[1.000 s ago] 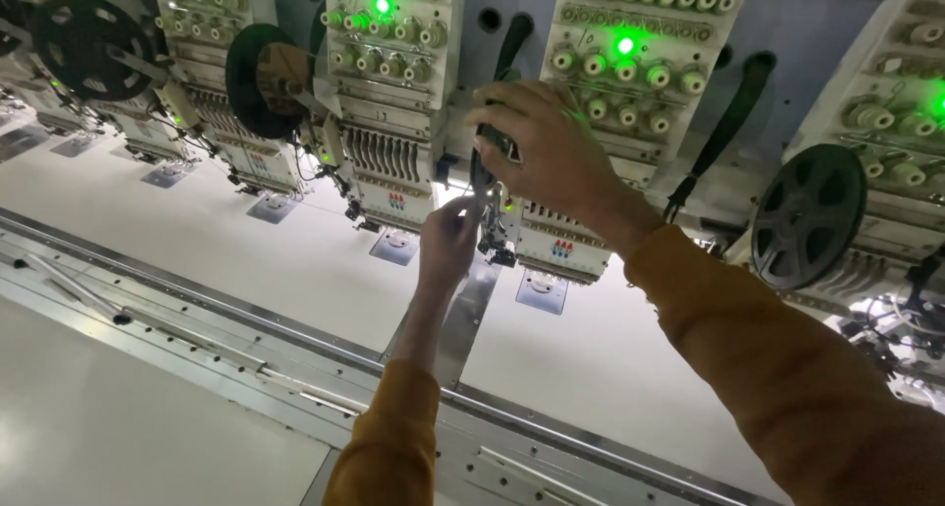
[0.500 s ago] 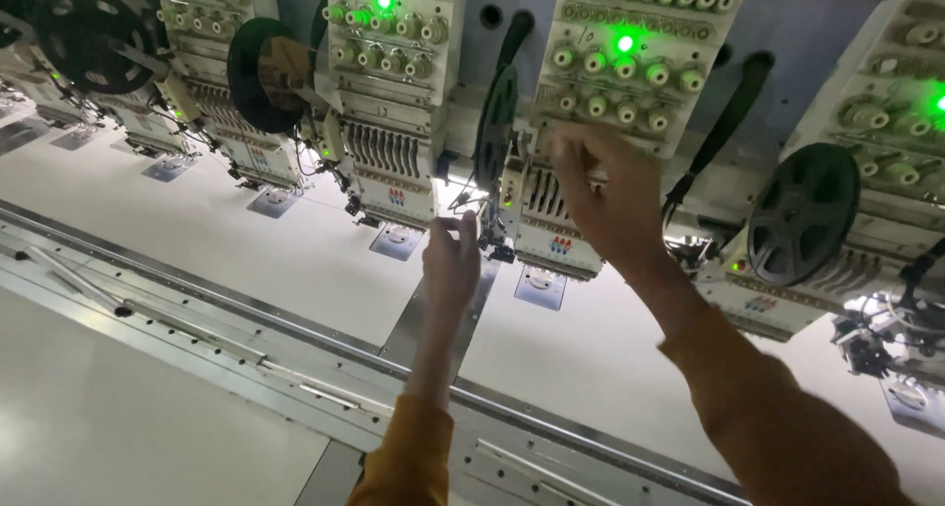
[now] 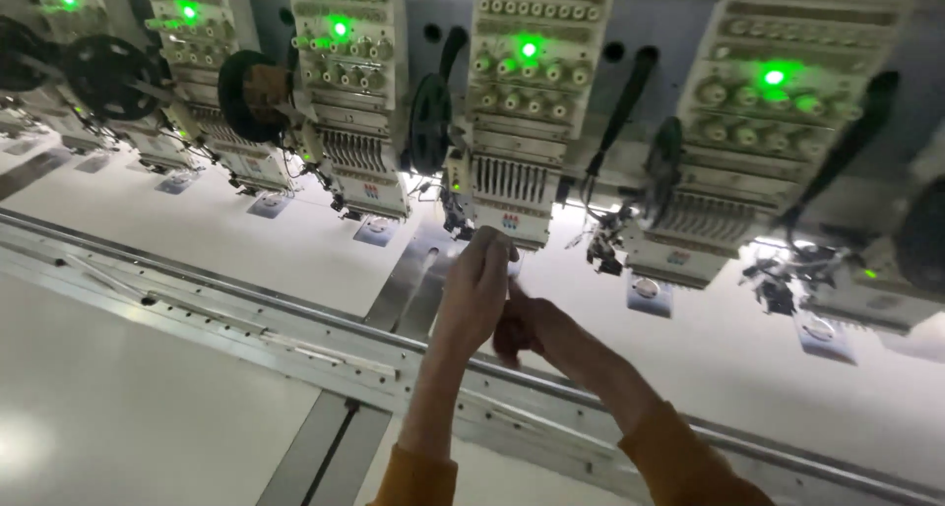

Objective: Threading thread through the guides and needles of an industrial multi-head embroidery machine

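Thread, if you have any between your fingers, is too fine to make out, and your left hand (image 3: 477, 284) covers part of your right hand (image 3: 522, 324), so the right fingertips are hidden. Both forearms are cut off by the lower edge, orange sleeves just showing. The head (image 3: 522, 102) you are working under, the one with the green lamp (image 3: 529, 48), has its needle area blocked by your left knuckles.

Your left hand is raised just below that head's lower front, fingers curled together as if pinching; what they pinch cannot be told. Your right hand sits against it, just below and right, fingers bent in a loose fist, one finger pointing toward the left hand. Whether it grips anything cannot be told.

Both hands hang over the white table (image 3: 246, 240), near its middle, behind the metal rail (image 3: 295, 344) that runs across the near side.

Half a second ago your right hand was up on the head's face, arm stretched; now it has dropped to meet the left, which has barely moved.
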